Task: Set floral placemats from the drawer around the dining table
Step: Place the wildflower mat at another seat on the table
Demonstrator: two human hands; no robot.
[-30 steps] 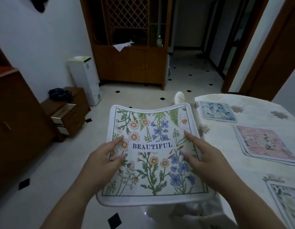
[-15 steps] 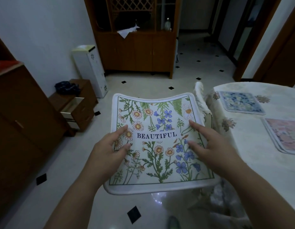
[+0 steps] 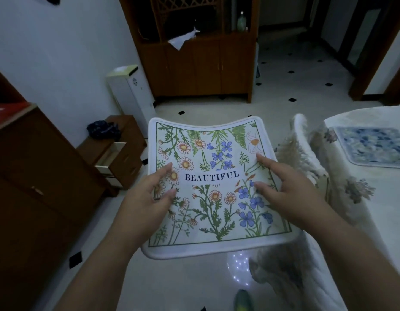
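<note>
Holding a floral placemat (image 3: 213, 189) printed "BEAUTIFUL" flat in the air above the tiled floor (image 3: 284, 86), just left of the desk (image 3: 374, 198). Left hand (image 3: 145, 198) gripping its left edge, thumb and forefinger lying on the printed face, other fingers hidden beneath. Right hand (image 3: 288, 187) gripping the right edge likewise. Far edge sagging in the middle. Lying on the cloth-covered desk, a blue placemat (image 3: 372, 145). Standing open at left, the drawer (image 3: 111, 158) of a small wooden chest.
</note>
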